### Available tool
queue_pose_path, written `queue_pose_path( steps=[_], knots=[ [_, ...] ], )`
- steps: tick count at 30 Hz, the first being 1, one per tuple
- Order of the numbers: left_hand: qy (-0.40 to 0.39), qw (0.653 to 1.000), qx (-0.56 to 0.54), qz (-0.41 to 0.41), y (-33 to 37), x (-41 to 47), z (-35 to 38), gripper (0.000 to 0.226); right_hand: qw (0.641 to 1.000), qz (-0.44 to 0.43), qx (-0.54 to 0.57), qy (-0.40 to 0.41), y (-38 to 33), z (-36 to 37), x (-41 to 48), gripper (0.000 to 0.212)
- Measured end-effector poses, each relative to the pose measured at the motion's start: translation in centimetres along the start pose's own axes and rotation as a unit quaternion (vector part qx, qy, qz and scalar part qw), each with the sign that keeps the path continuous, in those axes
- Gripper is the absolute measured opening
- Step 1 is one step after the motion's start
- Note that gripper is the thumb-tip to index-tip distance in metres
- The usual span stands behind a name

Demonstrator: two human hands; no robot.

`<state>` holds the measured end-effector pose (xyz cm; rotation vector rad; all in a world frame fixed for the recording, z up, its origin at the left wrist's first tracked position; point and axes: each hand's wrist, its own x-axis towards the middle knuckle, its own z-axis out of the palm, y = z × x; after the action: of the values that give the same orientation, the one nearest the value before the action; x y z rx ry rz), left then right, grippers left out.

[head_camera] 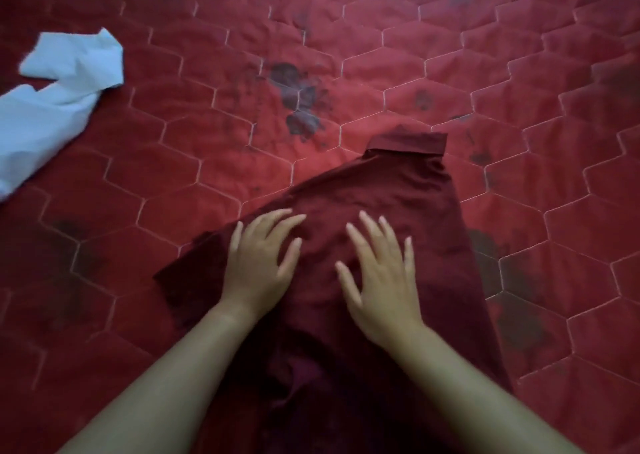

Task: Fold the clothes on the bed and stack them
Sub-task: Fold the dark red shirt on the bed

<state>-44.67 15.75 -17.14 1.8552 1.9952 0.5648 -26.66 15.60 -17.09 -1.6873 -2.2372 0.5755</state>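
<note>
The left hand (258, 263) and right hand (381, 277) lie flat on the dark red shirt (398, 190), fingers spread apart. The shirt is on the red bed (207, 124). A white cloth (52, 107) lies far off.

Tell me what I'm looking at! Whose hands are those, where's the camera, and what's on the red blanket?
The camera sits on a person's head and looks down, so you see that person's own arms. The left hand and the right hand rest flat and open on a dark red garment, pressing it smooth; neither holds anything. It lies on a red quilted bed cover with dark blotches. Far to the left lies a crumpled white garment, not yet folded.
</note>
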Motion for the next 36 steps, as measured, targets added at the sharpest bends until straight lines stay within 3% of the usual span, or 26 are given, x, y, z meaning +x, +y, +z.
queue_pose_path(
  steps=[5, 11, 16, 22, 26, 30, 36],
  knots=[
    [0.071, 0.993, -0.002, -0.093, -5.5, -5.6, -5.2, 0.023, 0.999, -0.020, 0.010, -0.046, -3.5, 2.1, -5.2, 0.051],
    [0.069, 0.972, -0.054, -0.216, -9.9, -6.5, -6.2, 0.050, 0.997, 0.016, -0.064, -0.043, -3.2, 3.8, -5.7, 0.056],
    [-0.010, 0.986, -0.036, -0.165, -10.0, -3.9, -5.1, 0.064, 0.996, 0.014, -0.078, -0.029, -2.1, 4.5, -6.1, 0.056],
    [0.020, 0.991, 0.040, -0.127, -9.5, -3.4, -5.2, 0.036, 0.997, 0.040, -0.060, -0.029, -1.6, 3.5, -6.7, 0.057],
    [0.042, 0.984, -0.086, -0.148, -8.7, -5.1, -6.8, 0.027, 0.997, 0.063, -0.048, -0.026, -1.9, 3.0, -7.3, 0.052],
    [0.032, 0.946, -0.249, -0.206, -7.6, -6.8, -7.8, 0.017, 0.992, 0.104, -0.051, -0.054, -1.7, 2.4, -8.7, 0.057],
    [0.135, 0.930, -0.270, -0.207, -3.5, -6.0, -9.0, 0.013, 0.989, 0.145, -0.022, -0.032, -1.3, 0.1, -10.7, 0.058]
  ],
)
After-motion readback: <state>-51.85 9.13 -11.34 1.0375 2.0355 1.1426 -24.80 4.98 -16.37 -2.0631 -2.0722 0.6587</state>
